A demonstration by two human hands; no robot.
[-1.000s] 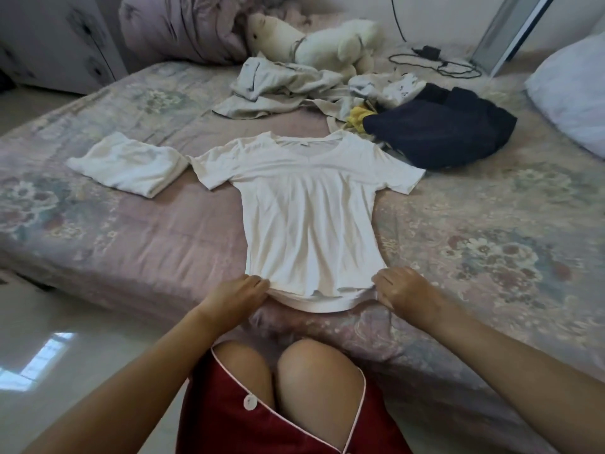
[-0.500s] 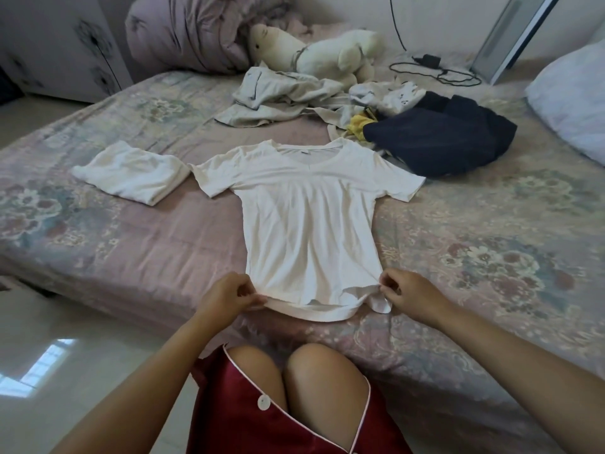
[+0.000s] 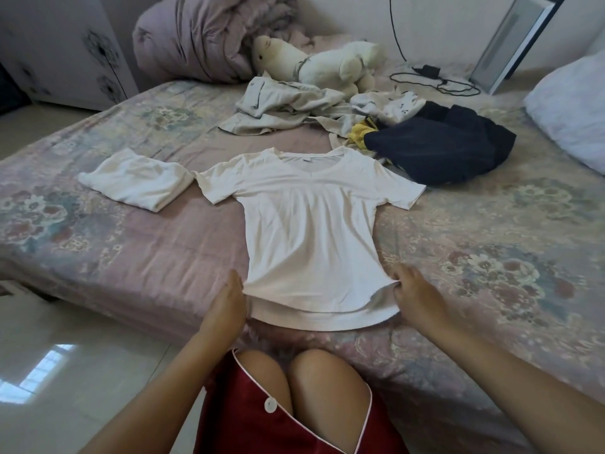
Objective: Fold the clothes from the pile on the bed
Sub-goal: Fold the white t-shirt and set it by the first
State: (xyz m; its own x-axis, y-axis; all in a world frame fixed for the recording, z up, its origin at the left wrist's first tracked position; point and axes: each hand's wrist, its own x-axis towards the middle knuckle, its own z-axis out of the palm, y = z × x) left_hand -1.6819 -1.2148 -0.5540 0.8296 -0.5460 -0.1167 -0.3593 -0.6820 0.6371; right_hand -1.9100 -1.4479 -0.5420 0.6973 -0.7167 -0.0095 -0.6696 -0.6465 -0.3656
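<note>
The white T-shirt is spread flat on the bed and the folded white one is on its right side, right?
Not quite. In the head view the folded white garment lies left of the spread white T-shirt, which is flat on the bed.

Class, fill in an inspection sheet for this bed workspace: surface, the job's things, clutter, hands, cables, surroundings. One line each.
Surface: bed with a pink floral cover.
Job's things: white T-shirt spread flat, neck away from the person; folded white garment to its left; unfolded pile of grey, yellow and dark navy clothes behind it.
Clutter: white plush toy, bunched duvet, white pillow.
Hands: left hand rests at the shirt's lower left hem; right hand pinches the lower right hem.
Cables: black cable with adapter on the far side of the bed.
Surroundings: glossy tiled floor, white cabinet with dandelion print.
</note>
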